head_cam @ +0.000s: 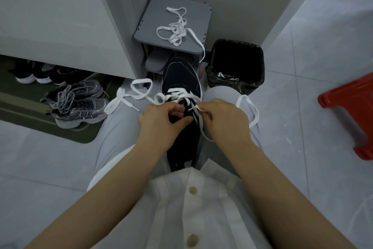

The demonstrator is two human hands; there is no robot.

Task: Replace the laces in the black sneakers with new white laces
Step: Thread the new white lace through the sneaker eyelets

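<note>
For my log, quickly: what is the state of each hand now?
Left hand: grips the black sneaker.
Right hand: pinches the white lace end.

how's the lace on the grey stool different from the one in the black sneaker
The stool lace lies in a loose tangle on the grey stool, one end hanging over its edge; the sneaker lace is threaded across the front eyelets of the black sneaker. The stool lace is bunched; the sneaker lace's ends trail to both sides. Both are flat and white.

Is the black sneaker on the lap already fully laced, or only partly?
Only partly. The white lace crosses the black sneaker at the front eyelets only; the right hand pinches its loose tip.
</note>
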